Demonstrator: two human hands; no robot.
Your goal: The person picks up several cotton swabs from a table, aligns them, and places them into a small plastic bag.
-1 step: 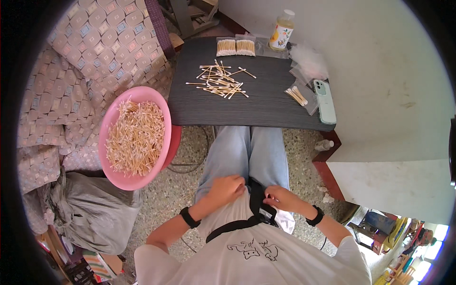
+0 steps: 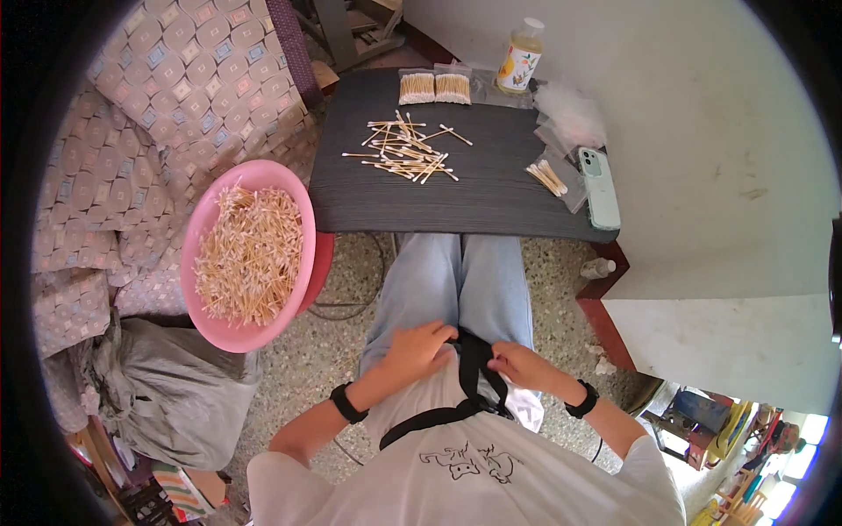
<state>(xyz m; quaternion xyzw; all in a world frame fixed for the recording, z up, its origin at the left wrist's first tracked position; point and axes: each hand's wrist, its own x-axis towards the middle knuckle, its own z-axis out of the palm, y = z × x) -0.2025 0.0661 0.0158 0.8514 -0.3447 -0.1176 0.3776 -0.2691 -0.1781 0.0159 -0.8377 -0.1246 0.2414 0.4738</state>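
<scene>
Over my lap, a black strap [image 2: 471,364] runs up from the band around my waist and bends over in a loop. My left hand [image 2: 419,351], fingers curled, grips the strap's upper left edge. On the other side my right hand [image 2: 524,365] pinches the loop between thumb and fingers. Part of the strap lies behind the fingers. Both hands are over my jeans and white shirt, below the dark table [image 2: 368,206]. On the table lies a loose pile of cotton swabs [image 2: 408,149], apart from both hands.
A pink basin [image 2: 195,302] full of cotton swabs stands at the left on a red stool. The table bears two filled bags of swabs [image 2: 435,88], a drink bottle [image 2: 519,60], clear plastic bags [image 2: 570,114], a small swab bundle [image 2: 547,177] and a phone [image 2: 600,188]. A wall borders the right.
The strap's loop has been raised and spread wider between my hands. My left hand has shifted slightly. The things on the table stay put.
</scene>
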